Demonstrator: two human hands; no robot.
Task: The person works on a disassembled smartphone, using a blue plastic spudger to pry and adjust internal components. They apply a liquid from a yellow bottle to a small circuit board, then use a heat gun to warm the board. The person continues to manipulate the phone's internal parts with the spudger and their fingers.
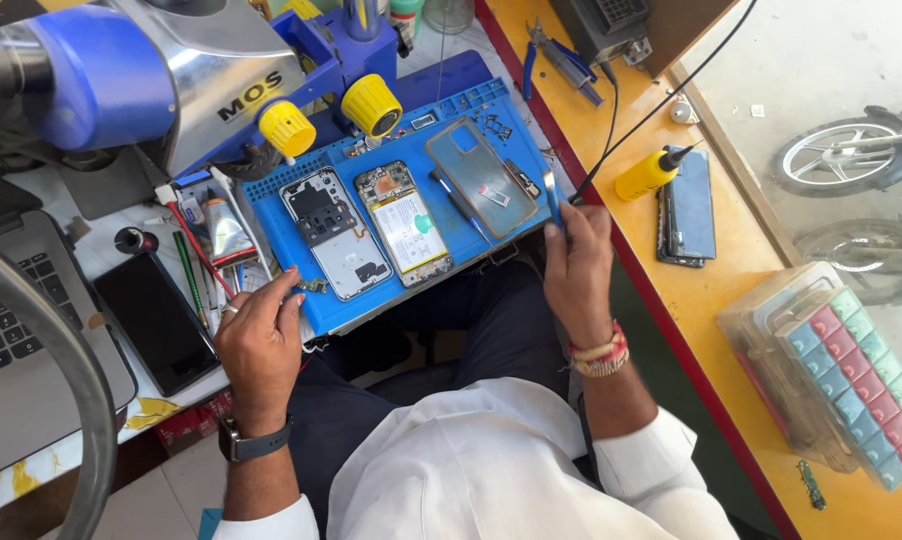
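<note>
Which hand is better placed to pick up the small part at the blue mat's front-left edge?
Left, probably. The left hand rests with fingertips beside the small metal part on the blue silicone work mat. The right hand is across the mat, holding blue-handled tweezers.

The laptop (11,330) is cut off by the left edge. The small part (314,286) at the left hand's (261,345) fingertips is too small to identify. The tweezers' (552,200) lower ends are hidden within the right hand (578,270).
</note>
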